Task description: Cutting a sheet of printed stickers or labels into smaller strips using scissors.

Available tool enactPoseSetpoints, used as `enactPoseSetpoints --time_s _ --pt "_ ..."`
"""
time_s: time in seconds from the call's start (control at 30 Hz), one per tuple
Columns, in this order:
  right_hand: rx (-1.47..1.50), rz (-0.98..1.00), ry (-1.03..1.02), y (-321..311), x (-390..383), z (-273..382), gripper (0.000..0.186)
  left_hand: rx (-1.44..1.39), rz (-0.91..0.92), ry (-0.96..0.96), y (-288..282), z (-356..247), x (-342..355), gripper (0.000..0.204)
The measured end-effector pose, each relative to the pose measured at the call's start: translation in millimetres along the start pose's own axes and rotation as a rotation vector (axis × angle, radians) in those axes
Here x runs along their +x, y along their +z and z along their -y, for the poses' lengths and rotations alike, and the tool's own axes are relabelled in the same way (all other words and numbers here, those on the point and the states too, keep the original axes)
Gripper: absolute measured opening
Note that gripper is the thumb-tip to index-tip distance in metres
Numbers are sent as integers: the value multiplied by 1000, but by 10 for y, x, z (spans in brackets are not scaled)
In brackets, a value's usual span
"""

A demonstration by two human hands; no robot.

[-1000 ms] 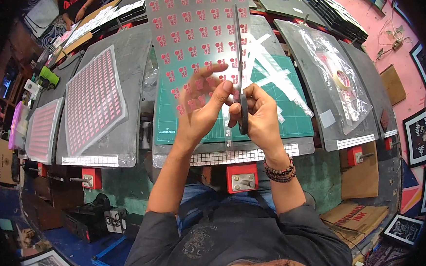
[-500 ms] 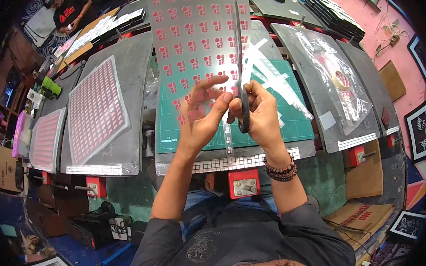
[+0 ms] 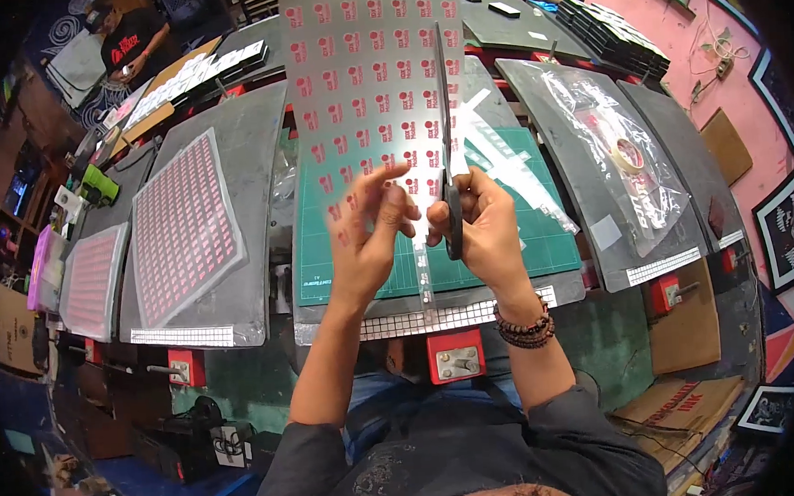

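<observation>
A large translucent film sheet (image 3: 359,77) printed with rows of small red marks stands raised in front of me. My left hand (image 3: 370,245) pinches it near its lower part, with the thumb in front and some fingers partly hidden by the film. In my right hand (image 3: 487,229) are black-handled scissors (image 3: 454,217), their long blades pointing away along the sheet's right-hand columns. Below the hands, a narrow printed strip (image 3: 424,278) reaches toward the near edge. Under everything lies a green cutting mat (image 3: 354,282), with several pale cut strips (image 3: 515,173) on its right.
On the left board rests a bagged printed sheet (image 3: 182,229); a smaller one (image 3: 94,280) lies beside it. Clear plastic with a tape roll (image 3: 628,154) covers part of the right board. Two people work at the far side, near stacked black boxes (image 3: 607,40).
My left hand has shifted slightly on the sheet, its thumb drawn back from the scissors. The scissors stay at the sheet's right side. The whole view has tilted a little.
</observation>
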State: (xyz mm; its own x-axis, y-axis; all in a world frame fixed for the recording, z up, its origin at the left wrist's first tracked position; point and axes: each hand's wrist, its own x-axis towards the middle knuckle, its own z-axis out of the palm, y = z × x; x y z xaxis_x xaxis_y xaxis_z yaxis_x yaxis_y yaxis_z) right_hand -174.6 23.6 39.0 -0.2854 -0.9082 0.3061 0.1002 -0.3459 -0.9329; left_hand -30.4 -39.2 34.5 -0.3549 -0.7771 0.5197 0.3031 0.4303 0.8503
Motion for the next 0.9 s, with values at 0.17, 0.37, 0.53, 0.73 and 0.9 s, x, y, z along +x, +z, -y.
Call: enactPoseSetpoints --time_s 0.17,0.37,0.53,0.73,0.9 --pt "46 19 -54 -19 15 63 38 49 21 0 53 11 -7 28" --pt "65 28 -74 -6 36 111 37 24 27 11 51 51 -13 30" --pt "64 34 -93 -7 43 140 34 -9 30 11 65 47 -13 29" --pt "92 44 -66 -2 50 168 31 0 18 3 62 41 -16 28" --pt "55 10 -145 -25 122 145 29 5 33 3 69 73 -32 27"
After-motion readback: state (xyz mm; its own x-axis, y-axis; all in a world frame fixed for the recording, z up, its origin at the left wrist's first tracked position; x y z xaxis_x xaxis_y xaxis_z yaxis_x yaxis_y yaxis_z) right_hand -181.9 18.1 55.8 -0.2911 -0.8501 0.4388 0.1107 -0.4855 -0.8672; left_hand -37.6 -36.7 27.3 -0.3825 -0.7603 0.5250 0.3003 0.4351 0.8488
